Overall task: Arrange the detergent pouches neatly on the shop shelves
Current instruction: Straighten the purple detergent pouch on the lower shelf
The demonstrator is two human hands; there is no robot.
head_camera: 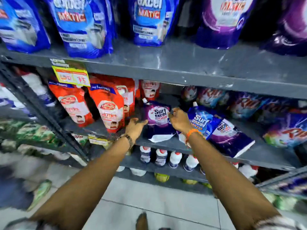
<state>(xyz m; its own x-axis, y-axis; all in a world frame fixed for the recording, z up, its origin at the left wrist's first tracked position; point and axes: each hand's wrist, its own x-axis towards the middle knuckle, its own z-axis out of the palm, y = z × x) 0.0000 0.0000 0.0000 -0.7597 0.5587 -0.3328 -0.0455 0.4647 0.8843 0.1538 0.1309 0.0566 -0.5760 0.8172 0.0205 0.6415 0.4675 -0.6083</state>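
Note:
A purple Surf Excel Matic pouch (158,121) stands nearly upright on the middle grey shelf (259,151), its white spout at the top left. My left hand (135,126) lies flat against its lower left side, fingers spread. My right hand (178,120) pinches the pouch's upper right edge. To the right, a blue Surf Excel pouch (203,121) leans back, and another purple pouch (230,136) lies flat next to it, its bottom edge past the shelf's front.
Red Lifebuoy refill pouches (106,107) stand close on the left. Rin pouches (249,107) fill the right of the shelf. Large blue pouches (83,25) and purple pouches (222,22) line the shelf above. White bottles (174,159) stand on the shelf below. A yellow price tag (71,77) hangs at left.

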